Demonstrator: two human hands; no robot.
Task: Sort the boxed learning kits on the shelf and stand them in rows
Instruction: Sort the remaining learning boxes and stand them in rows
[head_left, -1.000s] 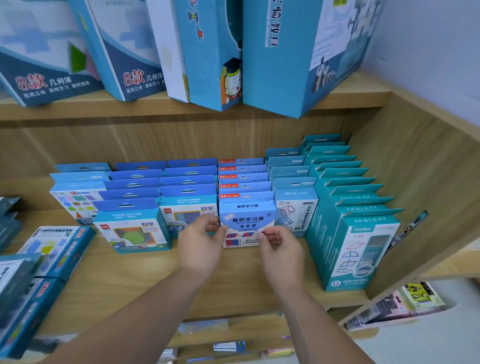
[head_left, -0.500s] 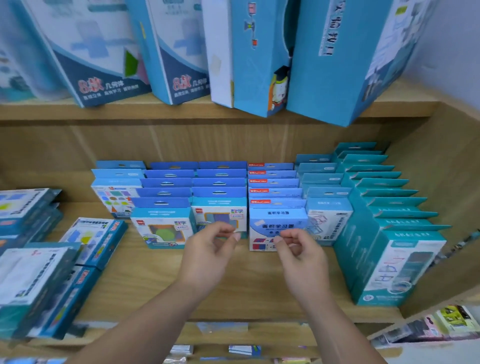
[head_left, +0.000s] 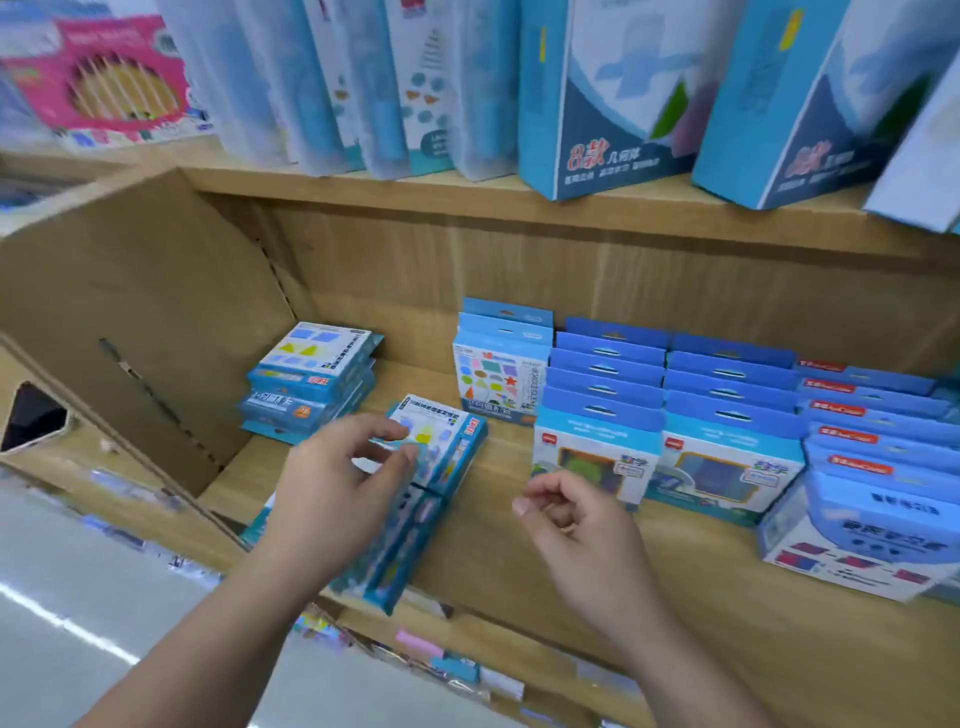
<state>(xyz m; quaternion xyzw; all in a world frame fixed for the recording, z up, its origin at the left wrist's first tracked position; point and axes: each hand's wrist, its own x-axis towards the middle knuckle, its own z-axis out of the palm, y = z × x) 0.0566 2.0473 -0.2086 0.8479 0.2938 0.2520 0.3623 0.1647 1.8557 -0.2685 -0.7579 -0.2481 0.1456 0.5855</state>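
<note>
Several small blue boxed kits stand in rows (head_left: 670, 415) on the wooden shelf (head_left: 519, 561), from the middle to the right. Two flat stacks of kits lie to the left: a far stack (head_left: 311, 379) near the side wall and a near stack (head_left: 441, 441) running toward the shelf's front edge. My left hand (head_left: 337, 483) hovers over the near stack with fingers spread; its fingertips reach the top box, and I cannot tell if they touch. My right hand (head_left: 576, 530) hangs over bare shelf in front of the rows, fingers loosely curled, holding nothing.
Tall blue boxes (head_left: 613, 93) and a pink box (head_left: 109, 78) stand on the upper shelf, overhanging its edge. A wooden side wall (head_left: 135, 322) closes the shelf on the left. Below the front edge, packets (head_left: 457, 665) hang on a lower level.
Both hands have let go of the front box in the middle row and moved left. The view has swung left; my left hand now reaches over the flat near stack.
</note>
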